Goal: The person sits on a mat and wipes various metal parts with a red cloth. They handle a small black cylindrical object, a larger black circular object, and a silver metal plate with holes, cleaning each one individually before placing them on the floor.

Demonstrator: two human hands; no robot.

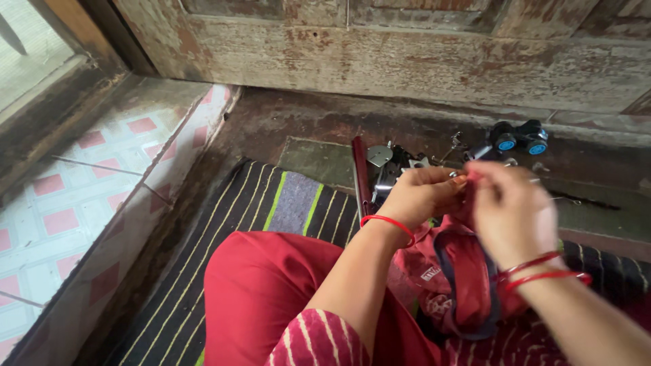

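My left hand and my right hand meet in front of me, fingers pinched together on the top edge of a red cloth bag with a dark blue trim. The bag hangs down from my fingers onto my lap. Red bangles circle both wrists. The right hand is blurred. My knee in red cloth is below the hands.
A striped dark mat covers the floor. Beyond my hands lie a dark red rod, metal parts and a black piece with blue wheels. A worn wooden door stands behind. A tiled ledge runs along the left.
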